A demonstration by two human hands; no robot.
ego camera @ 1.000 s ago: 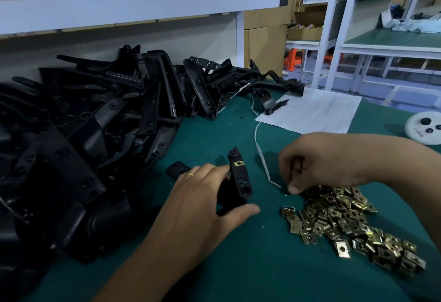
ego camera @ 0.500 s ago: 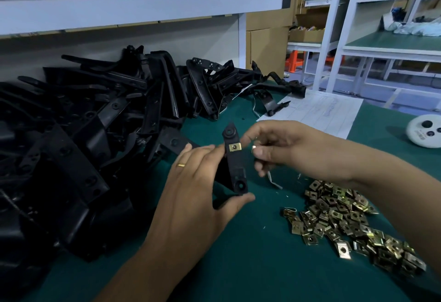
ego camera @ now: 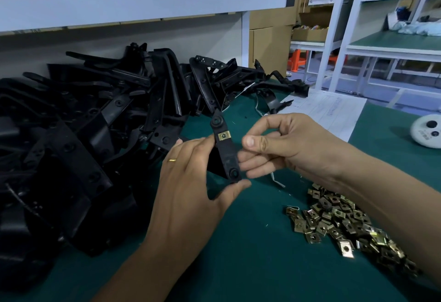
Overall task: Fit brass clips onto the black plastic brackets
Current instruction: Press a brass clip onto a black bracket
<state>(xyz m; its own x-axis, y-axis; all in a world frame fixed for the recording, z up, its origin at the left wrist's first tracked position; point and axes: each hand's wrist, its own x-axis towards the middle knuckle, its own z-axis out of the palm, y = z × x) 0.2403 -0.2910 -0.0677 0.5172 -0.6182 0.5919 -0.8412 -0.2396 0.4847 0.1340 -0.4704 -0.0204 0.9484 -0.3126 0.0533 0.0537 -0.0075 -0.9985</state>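
The bracket [ego camera: 225, 151] is held up between the two hands, left hand [ego camera: 191, 182] to its left, right hand [ego camera: 286, 149] to its right. Left of and behind the bracket lies the bracket heap [ego camera: 83, 134] on the table [ego camera: 250, 266]. Right of and nearer than the bracket lies the clip pile [ego camera: 338, 225], with the paper sheet [ego camera: 334, 113] behind it.

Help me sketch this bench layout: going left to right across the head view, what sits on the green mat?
Pile of black brackets → left hand → held bracket with one brass clip → right hand → heap of loose brass clips → white round device.
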